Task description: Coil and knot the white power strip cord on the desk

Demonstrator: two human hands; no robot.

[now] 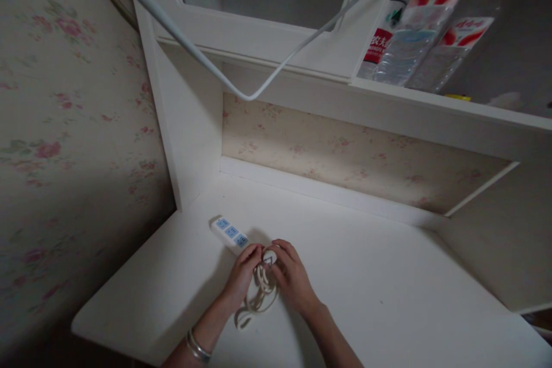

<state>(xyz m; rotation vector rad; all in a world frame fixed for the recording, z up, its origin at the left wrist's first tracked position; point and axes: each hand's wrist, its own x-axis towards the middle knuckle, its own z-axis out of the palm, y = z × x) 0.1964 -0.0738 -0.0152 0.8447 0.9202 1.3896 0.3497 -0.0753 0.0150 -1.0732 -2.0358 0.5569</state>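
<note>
A white power strip [232, 234] with blue sockets lies on the white desk [371, 299], its near end beside my left hand [242, 273]. The fingers of that hand are closed at the strip's cord [263, 284], which hangs in loose loops down onto the desk. My right hand [293, 273] has its fingers curled round the round white plug [269, 257], whose metal pins face me. The two hands almost meet at the plug and cord. A silver bangle [198, 348] circles my left wrist.
Clear plastic bottles [409, 40] stand on the upper right shelf [452, 106]. A thick white cable [248, 96] droops across the view in front of the cabinet [259, 29]. Flowered wallpaper [77, 126] covers the wall at left, where the desk has a rounded corner.
</note>
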